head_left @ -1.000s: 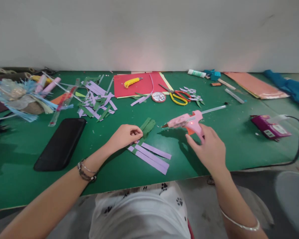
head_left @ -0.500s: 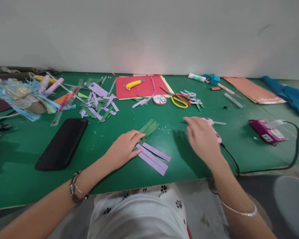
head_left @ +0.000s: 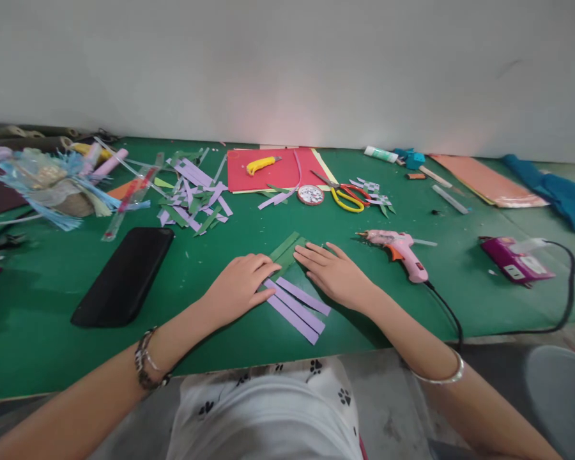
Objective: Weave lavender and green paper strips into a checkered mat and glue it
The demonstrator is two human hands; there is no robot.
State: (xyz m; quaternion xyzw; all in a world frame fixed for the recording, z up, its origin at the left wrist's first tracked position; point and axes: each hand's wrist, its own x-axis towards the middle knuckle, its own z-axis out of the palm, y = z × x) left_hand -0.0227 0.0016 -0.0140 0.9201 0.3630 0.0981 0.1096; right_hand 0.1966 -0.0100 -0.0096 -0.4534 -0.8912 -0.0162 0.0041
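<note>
Several green paper strips [head_left: 284,250] lie side by side on the green table, slanting up to the right. Purple paper strips [head_left: 297,311] run from under my left fingers down to the right. My left hand [head_left: 242,281] rests where the two colours meet, fingers stretched and pressing on the paper. Over the right side of the green strips, my right hand [head_left: 333,271] lies flat with its fingers extended. How the strips cross beneath the left fingers is hidden. A pink glue gun [head_left: 402,248] with an orange trigger lies to the right of my right hand.
A black phone [head_left: 123,278] lies at left. Behind it are a heap of cut purple and green strips [head_left: 196,195] and a ruler [head_left: 133,198]. Scissors [head_left: 347,197] and a yellow cutter [head_left: 262,165] on red paper [head_left: 239,179] are further back. A purple power socket box [head_left: 516,259] sits at right.
My right hand has moved left, from over the glue gun to the green strips, leaving the glue gun on the table. My left hand stays on the paper.
</note>
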